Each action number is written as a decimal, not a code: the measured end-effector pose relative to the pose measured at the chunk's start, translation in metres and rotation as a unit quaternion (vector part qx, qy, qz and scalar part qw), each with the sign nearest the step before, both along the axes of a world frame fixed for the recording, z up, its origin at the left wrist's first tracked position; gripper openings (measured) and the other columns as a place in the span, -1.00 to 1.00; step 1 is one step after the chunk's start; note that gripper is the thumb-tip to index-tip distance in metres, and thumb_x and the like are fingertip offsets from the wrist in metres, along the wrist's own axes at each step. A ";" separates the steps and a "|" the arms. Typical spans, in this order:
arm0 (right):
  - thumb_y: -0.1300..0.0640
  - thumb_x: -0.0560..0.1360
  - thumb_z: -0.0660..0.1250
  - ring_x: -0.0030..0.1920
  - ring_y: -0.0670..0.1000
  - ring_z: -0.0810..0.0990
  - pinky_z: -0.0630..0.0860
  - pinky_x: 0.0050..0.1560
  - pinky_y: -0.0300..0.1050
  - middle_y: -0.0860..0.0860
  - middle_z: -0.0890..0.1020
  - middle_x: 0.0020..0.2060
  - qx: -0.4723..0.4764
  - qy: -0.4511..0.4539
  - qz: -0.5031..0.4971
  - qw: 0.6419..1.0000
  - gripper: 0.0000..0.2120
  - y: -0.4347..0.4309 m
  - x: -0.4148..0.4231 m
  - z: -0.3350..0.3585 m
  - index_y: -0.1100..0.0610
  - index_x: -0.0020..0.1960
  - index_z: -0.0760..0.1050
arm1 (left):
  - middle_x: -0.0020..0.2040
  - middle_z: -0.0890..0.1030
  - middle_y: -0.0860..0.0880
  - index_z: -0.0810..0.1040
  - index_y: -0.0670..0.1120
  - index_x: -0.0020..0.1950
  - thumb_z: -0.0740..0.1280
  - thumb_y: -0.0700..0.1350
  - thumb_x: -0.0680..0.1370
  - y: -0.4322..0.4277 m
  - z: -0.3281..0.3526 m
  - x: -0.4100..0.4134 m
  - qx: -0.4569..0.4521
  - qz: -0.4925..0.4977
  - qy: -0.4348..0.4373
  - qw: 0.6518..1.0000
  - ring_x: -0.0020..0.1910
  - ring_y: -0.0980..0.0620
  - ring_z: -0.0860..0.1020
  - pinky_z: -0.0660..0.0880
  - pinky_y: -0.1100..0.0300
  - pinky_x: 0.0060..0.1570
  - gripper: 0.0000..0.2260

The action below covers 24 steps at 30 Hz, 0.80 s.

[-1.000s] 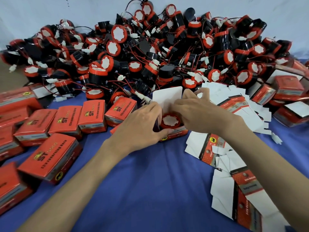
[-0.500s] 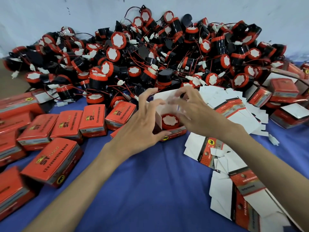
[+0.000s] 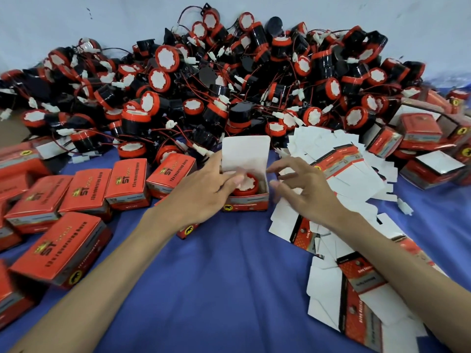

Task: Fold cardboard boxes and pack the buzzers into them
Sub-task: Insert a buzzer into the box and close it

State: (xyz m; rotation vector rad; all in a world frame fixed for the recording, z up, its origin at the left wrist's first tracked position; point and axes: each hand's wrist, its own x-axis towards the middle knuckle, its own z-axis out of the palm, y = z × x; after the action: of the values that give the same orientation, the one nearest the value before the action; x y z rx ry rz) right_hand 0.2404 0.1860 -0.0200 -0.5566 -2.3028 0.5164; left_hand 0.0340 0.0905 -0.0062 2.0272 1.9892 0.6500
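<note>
Red boxes (image 3: 84,192), red-and-black buzzers (image 3: 254,80), blue cloth (image 3: 229,289).

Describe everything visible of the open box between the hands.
The open box is red printed cardboard, white inside, standing on the blue cloth. Its lid flap stands upright at the back. A red-rimmed buzzer lies inside, face up. The left hand touches the buzzer; the right hand hovers beside the box.

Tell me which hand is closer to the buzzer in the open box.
Left. The left hand reaches into the open box, fingers over the buzzer; the right hand hovers outside its right wall, not touching.
</note>
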 end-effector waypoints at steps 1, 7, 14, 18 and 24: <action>0.32 0.50 0.36 0.08 0.08 0.58 0.57 0.04 -0.04 0.13 0.61 0.06 0.026 -0.004 0.002 1.000 -0.75 -0.001 0.000 -0.003 0.32 -0.34 0.64 | 0.30 0.27 0.06 0.50 0.15 0.35 0.07 0.16 0.63 0.002 -0.001 -0.001 0.001 -0.004 0.023 1.000 0.27 -0.03 0.45 0.46 -0.05 0.11 -0.63; 0.32 0.46 0.40 -0.12 0.04 0.62 0.51 -0.08 -0.28 0.12 0.66 -0.11 0.127 0.090 -0.009 0.988 -0.91 0.001 -0.006 -0.012 0.31 -0.21 0.54 | 0.25 0.45 0.05 0.63 0.09 0.19 0.35 0.01 0.57 0.005 -0.001 -0.004 0.039 -0.012 -0.053 0.998 0.26 0.03 0.45 0.43 -0.01 0.16 -0.79; 0.36 0.43 0.15 0.01 0.11 0.61 0.52 0.09 -0.07 0.10 0.69 0.01 0.154 0.022 0.061 0.986 -0.66 -0.002 -0.011 -0.014 0.31 0.05 0.65 | 0.18 0.41 0.19 0.01 0.35 0.18 0.50 -0.13 0.45 0.003 -0.006 -0.005 0.110 -0.014 -0.152 0.982 0.12 0.39 0.44 0.43 0.30 0.17 -0.28; 0.25 0.53 0.22 -0.17 -0.19 0.56 0.49 -0.17 -0.13 -0.09 0.67 -0.06 -0.027 0.049 0.013 0.998 -0.80 -0.009 -0.010 -0.011 0.28 0.13 0.47 | 0.11 0.46 0.27 0.20 0.23 0.43 0.50 -0.15 0.44 0.001 -0.005 -0.006 0.138 -0.028 -0.108 0.984 0.08 0.36 0.46 0.40 0.41 0.09 -0.29; -0.13 0.57 0.05 -0.45 -0.19 0.42 0.26 -0.40 -0.38 0.12 0.71 -0.06 -0.169 0.071 -0.037 0.982 -0.57 -0.016 -0.014 -0.002 0.03 0.29 0.49 | 0.09 0.63 0.15 0.62 0.00 0.20 0.31 0.12 0.54 -0.007 0.003 0.001 0.167 -0.031 -0.096 0.981 0.10 0.21 0.54 0.47 0.17 0.12 -0.68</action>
State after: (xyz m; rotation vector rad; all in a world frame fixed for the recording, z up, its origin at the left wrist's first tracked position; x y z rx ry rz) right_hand 0.2261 0.1702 -0.0218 -0.7404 -2.0624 0.8903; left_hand 0.0346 0.0838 -0.0033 2.0991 1.7951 1.1850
